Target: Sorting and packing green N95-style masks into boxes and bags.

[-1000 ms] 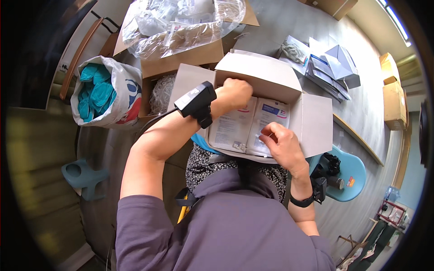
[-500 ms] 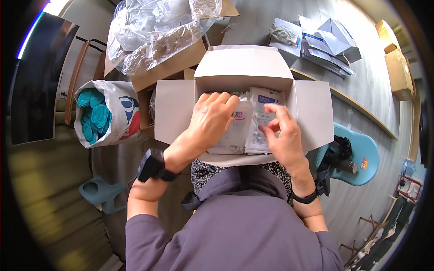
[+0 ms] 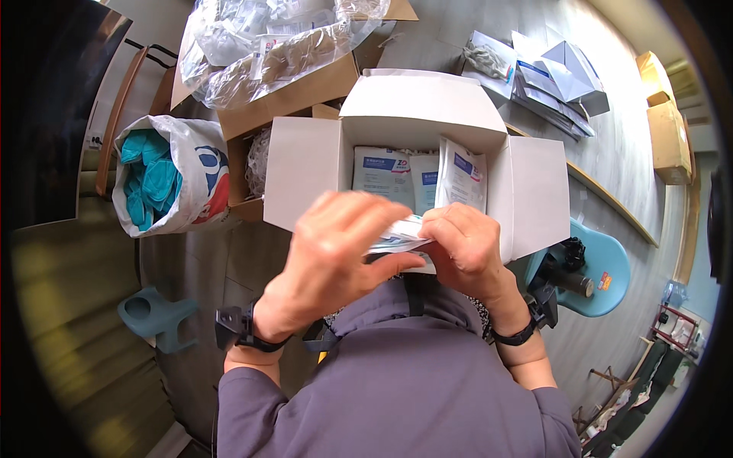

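Note:
A white printed flat packet (image 3: 401,235) with a bluish-green tint at its edge is held low over the near side of an open white box (image 3: 416,99). My right hand (image 3: 467,248) is closed, pinching the packet's right end between thumb and fingers. Around its left part is my left hand (image 3: 332,259), somewhat blurred, fingers stretched above and thumb below with a gap between them. Inside the box, one similar packet (image 3: 382,174) lies at the left, a second packet (image 3: 425,183) shows mid-box, and another packet (image 3: 463,174) leans at the right.
Left of the box stands a white bag (image 3: 202,179) filled with teal cup-shaped pieces (image 3: 156,172). Beyond it sits a cardboard carton (image 3: 305,91) with clear plastic bags. Folded boxes (image 3: 561,80) lie at the far right, and a blue stool (image 3: 603,267) stands to my right.
Both hands have come toward me, and a packet is now held between them at the box's near edge. The head view has shifted slightly, and packets inside show more plainly.

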Available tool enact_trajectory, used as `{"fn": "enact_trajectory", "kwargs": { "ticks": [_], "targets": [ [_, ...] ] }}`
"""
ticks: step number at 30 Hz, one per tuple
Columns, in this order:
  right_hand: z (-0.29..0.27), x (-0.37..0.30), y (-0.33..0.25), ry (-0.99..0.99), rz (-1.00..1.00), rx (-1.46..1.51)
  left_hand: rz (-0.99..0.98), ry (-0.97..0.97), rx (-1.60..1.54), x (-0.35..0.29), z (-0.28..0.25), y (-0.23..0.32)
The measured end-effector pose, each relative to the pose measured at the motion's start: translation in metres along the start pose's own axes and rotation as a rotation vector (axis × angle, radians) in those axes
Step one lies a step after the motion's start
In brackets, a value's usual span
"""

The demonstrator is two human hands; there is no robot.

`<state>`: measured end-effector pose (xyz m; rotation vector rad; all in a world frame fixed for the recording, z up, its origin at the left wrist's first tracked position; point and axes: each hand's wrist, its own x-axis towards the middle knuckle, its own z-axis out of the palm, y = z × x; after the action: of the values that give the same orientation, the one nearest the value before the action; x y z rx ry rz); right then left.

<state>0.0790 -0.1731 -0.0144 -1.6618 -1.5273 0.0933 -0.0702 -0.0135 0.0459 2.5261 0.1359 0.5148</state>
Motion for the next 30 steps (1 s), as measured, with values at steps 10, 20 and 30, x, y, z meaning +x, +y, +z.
{"fn": "enact_trajectory", "kwargs": {
  "ticks": [10, 20, 30],
  "targets": [
    [-0.023, -0.003, 0.007, 0.359, 0.335, 0.219, -0.142, 0.433, -0.318, -0.001, 0.001, -0.038],
    [-0.007, -0.011, 0.015, 0.066, 0.357, -0.345, -0.208, -0.029, -0.185, -0.008, 0.083, -0.037],
    [-0.021, -0.009, 0.004, 0.062, 0.53, 0.293, -0.016, 0.02, -0.101, -0.002, 0.089, -0.018]
  ]
}}
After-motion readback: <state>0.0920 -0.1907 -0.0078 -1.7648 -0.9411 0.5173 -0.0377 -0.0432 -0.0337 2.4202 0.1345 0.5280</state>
